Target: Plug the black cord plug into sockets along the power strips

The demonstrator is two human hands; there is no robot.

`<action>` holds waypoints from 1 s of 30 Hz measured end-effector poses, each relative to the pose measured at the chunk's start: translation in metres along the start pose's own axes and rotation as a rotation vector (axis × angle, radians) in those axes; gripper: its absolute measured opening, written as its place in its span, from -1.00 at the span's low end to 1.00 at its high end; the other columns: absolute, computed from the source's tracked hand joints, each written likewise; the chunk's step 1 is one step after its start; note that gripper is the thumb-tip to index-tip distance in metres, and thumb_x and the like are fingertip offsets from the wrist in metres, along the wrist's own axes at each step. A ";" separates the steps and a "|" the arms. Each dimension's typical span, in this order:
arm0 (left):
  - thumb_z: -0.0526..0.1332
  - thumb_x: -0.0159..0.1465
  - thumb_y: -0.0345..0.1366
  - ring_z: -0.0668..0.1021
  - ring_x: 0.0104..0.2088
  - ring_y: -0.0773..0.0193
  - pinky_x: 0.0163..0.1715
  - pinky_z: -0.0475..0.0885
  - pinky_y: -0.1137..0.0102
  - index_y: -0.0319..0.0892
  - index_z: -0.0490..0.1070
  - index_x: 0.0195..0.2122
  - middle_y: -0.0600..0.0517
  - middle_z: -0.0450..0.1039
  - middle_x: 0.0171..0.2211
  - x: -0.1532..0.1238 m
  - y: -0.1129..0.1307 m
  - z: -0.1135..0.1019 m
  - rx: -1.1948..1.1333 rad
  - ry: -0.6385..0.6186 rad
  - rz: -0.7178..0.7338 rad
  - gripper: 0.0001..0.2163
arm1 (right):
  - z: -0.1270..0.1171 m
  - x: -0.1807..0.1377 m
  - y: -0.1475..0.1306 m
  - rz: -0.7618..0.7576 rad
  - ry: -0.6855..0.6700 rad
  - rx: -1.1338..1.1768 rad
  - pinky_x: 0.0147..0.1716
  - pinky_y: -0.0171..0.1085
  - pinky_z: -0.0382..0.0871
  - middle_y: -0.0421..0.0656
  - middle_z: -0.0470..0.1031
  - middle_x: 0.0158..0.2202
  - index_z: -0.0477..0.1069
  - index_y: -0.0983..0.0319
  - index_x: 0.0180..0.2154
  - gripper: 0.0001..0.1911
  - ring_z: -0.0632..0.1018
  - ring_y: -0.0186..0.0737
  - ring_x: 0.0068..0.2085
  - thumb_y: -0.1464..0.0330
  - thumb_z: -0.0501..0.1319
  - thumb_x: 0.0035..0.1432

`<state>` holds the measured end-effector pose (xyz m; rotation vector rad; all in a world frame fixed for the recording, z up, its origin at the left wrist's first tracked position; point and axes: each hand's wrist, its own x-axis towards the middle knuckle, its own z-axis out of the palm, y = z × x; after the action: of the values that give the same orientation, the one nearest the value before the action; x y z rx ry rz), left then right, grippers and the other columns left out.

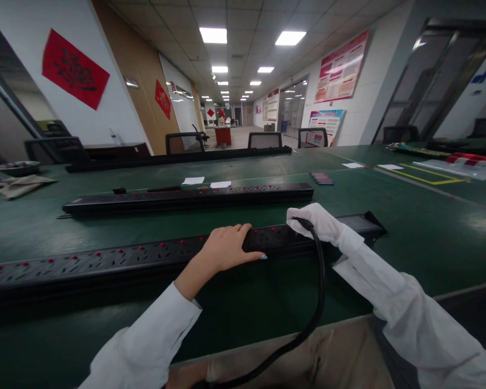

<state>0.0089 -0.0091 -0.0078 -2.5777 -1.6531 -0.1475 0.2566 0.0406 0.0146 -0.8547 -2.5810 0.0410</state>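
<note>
A long black power strip (129,255) with a row of sockets and small red parts lies across the near side of the table. My bare left hand (227,246) grips it near its right part, fingers over the far edge and thumb along the near side. My right hand (318,222), in a white glove, is closed around the plug end of a thick black cable (321,286) just over the strip's sockets. From there the cable curves down to the table's front edge. Glove and fingers hide the plug's tip, so I cannot tell whether it sits in a socket.
Behind lies a second black power strip (194,199), and farther back a long black bar (186,158). White papers (221,185) rest on the green table (421,237). A metal bowl (18,168) stands far left. Chairs (264,140) line the far side.
</note>
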 end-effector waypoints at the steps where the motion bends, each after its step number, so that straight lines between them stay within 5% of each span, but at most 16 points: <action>1: -0.15 0.02 0.30 0.44 -0.14 0.01 -0.20 0.29 0.22 -0.14 0.05 0.13 -0.13 0.35 -0.08 0.000 0.000 0.000 0.011 0.004 0.005 -0.22 | 0.001 0.000 0.000 -0.003 0.009 -0.010 -0.56 -0.45 0.06 -0.29 0.28 -0.65 0.27 0.25 -0.46 -0.79 0.28 -0.48 -0.61 0.32 -0.03 0.12; 6: -0.18 0.03 0.30 0.46 -0.18 0.02 -0.22 0.30 0.23 -0.12 -0.06 0.18 -0.13 0.35 -0.09 -0.002 0.001 0.000 0.028 0.013 0.025 -0.21 | 0.003 -0.002 0.000 -0.024 0.055 0.029 -0.53 -0.45 0.13 -0.27 0.32 -0.63 0.30 0.25 -0.49 -0.82 0.32 -0.46 -0.59 0.35 0.01 0.07; 12: -0.15 0.03 0.28 0.46 -0.21 0.01 -0.26 0.31 0.23 -0.06 -0.11 0.20 -0.10 0.37 -0.16 -0.003 0.001 -0.001 0.040 0.025 0.033 -0.22 | 0.002 -0.001 -0.009 0.214 0.359 0.245 -0.54 -0.44 0.17 -0.24 0.33 -0.57 0.32 0.26 -0.42 -0.73 0.34 -0.43 -0.56 0.32 -0.08 0.15; 20: -0.15 0.04 0.28 0.48 -0.27 0.07 -0.31 0.31 0.29 0.06 -0.19 0.20 -0.04 0.38 -0.24 -0.004 0.002 -0.002 0.056 0.036 0.047 -0.27 | 0.008 0.008 -0.024 0.070 0.083 0.171 -0.50 -0.45 0.16 -0.25 0.39 -0.55 0.30 0.24 -0.31 -0.79 0.38 -0.43 -0.53 0.29 -0.02 0.15; 30: -0.13 0.04 0.27 0.47 -0.23 0.04 -0.29 0.31 0.26 0.00 -0.15 0.20 -0.07 0.37 -0.19 -0.005 0.003 -0.006 0.039 0.010 0.029 -0.25 | 0.014 0.017 -0.032 -0.055 0.100 -0.099 -0.52 -0.43 0.07 -0.27 0.32 -0.60 0.28 0.23 -0.40 -0.81 0.32 -0.44 -0.56 0.30 -0.03 0.13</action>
<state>0.0089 -0.0155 -0.0028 -2.5666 -1.5976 -0.1253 0.2206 0.0266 0.0133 -0.7992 -2.5288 -0.1428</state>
